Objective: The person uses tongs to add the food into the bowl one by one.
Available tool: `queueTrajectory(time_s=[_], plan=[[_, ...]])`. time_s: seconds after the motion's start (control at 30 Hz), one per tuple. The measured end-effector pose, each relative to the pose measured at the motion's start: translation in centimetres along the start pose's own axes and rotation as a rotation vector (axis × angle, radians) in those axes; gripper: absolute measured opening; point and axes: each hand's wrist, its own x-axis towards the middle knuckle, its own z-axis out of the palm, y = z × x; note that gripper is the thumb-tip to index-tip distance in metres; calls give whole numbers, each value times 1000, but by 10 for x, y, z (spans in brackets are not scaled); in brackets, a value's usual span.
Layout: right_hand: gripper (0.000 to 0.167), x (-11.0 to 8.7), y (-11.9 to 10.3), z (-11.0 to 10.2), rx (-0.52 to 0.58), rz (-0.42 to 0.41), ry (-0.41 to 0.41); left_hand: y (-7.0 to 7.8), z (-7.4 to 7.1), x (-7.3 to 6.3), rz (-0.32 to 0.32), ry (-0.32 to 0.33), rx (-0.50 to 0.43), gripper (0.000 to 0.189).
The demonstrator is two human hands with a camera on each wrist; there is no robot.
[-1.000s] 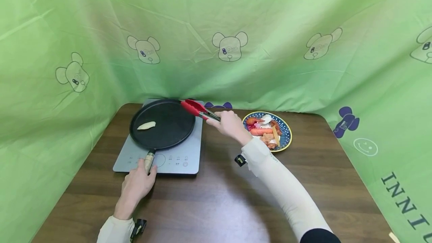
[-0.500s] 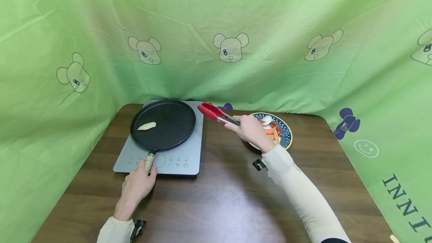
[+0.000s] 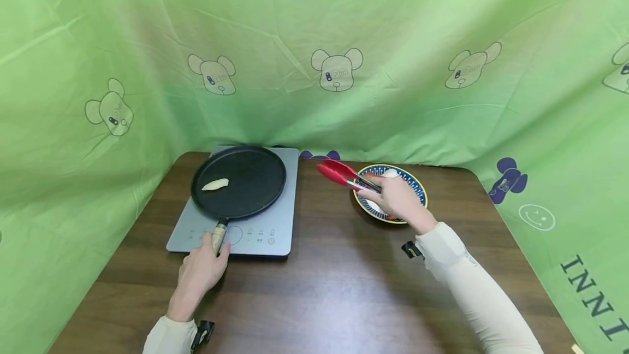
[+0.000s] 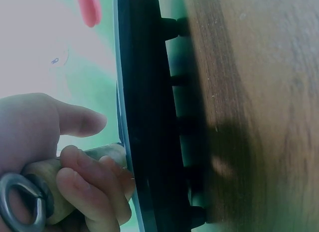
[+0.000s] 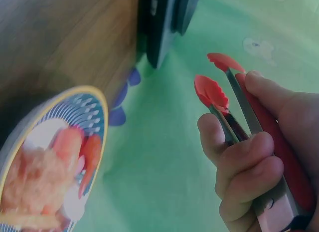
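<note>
My left hand (image 3: 200, 269) grips the wooden handle (image 3: 218, 235) of a flat black frying pan (image 3: 245, 184); in the left wrist view its fingers curl round the handle, near a metal ring (image 4: 22, 204) at the end. A pale, slim piece of food (image 3: 215, 184) lies on the pan's left half. My right hand (image 3: 397, 198) holds red-tipped metal tongs (image 3: 339, 172) over the patterned plate (image 3: 417, 182), tips pointing left. In the right wrist view the tongs' tips stand apart with nothing between them. Pink, orange and brown food pieces (image 5: 40, 177) lie on the plate, mostly hidden by my hand in the head view.
The pan sits on a grey induction cooker (image 3: 282, 228) at the table's back left. A green cloth (image 3: 393, 108) with mouse drawings hangs behind and along the sides. Bare wooden table (image 3: 314, 283) lies between cooker and plate and in front of them.
My right hand has carried the tongs rightward, away from the pan's right edge to over the plate. The left hand stays on the handle, and the food on the pan lies as before.
</note>
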Motion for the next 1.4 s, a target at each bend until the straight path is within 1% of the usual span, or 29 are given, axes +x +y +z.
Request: queueTrajectory(time_s=[0.07,0.17,0.27,0.33,0.4,0.5,0.6,0.7,0.83,0.93,1.07,1.2,1.27,1.4], plan=[[46,-5,6,-2,23,5,-4,0,1,0,-2,-4,-1,58],[53,-14,14,-4,61,67,-44,0,0,0,4,-4,1,59],[59,-21,22,-7,56,117,-46,0,-1,0,11,-3,3,59],[61,-26,27,-10,35,133,-29,0,-1,-1,15,-3,0,60],[62,-31,34,-13,-9,130,-8,0,-1,-1,10,-7,-2,59],[64,-37,44,-17,-61,121,-1,0,-1,0,3,-7,-1,59],[66,-42,53,-20,-95,126,-22,0,0,0,3,-2,1,59],[73,-47,61,-23,-118,139,-58,0,-1,0,6,0,-2,61],[75,-54,70,-25,-146,152,-87,0,0,1,0,-5,-1,60],[74,-58,76,-27,-165,163,-92,0,0,1,-1,-7,3,60],[76,-63,85,-30,-176,178,-89,0,0,1,0,-9,6,63],[74,-67,93,-35,-200,156,-102,0,0,0,-12,-15,11,63],[76,-69,96,-38,-224,150,-117,1,0,0,-14,-15,12,62],[88,-70,100,-45,-260,160,-146,1,0,1,-6,-10,10,61]])
